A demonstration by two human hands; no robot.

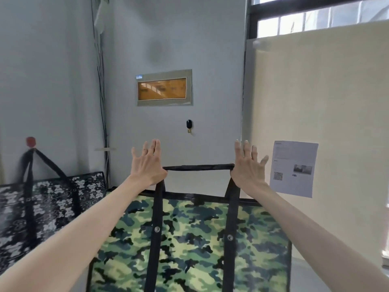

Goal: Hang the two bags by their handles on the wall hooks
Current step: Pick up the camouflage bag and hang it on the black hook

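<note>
both hands [147, 163] [248, 165] spread, thumbs hooking the camo bag's [189, 239] strap [199, 167] below the hook [189, 125]; it could slip off.

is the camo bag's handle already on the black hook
No, the camo bag's handle is stretched between the left hand and right hand, below the black hook.

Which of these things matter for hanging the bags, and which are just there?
Job:
camouflage bag
its handle
black hook
patterned bag
red hook
left hand
right hand

Just there:
paper notice
framed panel
cables
window
</note>
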